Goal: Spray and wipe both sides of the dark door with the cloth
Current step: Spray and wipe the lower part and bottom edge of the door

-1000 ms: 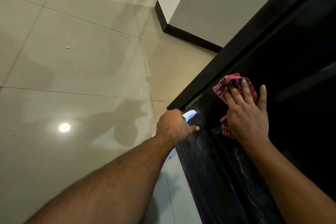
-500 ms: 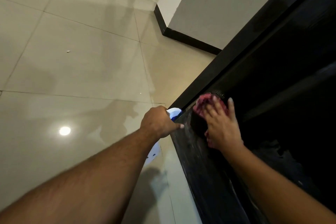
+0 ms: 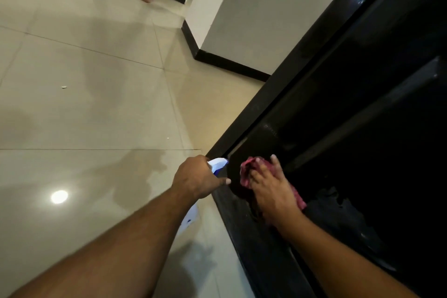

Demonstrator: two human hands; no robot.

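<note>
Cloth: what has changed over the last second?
The right hand slid the cloth across the door toward its edge, closer to the left hand, and the cloth bunched up. Unchanged: the right hand presses the cloth on the door, and the left hand grips the bottle by the edge.

Door [image 3: 362,128]: glossy black, w/ recessed panels & raised rails running diagonally across the view; its edge faces the tiled floor, and wet smears show on the face nr the cloth.

Cloth [image 3: 246,169]: red/pink, bunched, flat against the door face close to its edge. It sits under the right hand [image 3: 273,191], sticking out past the fingertips & by the wrist.

Spray bottle [image 3: 218,164]: white w/ blue trigger head, gripped in the left hand [image 3: 196,176], nozzle pointing at the door edge just beside the cloth; white body shows below the forearm.
</note>
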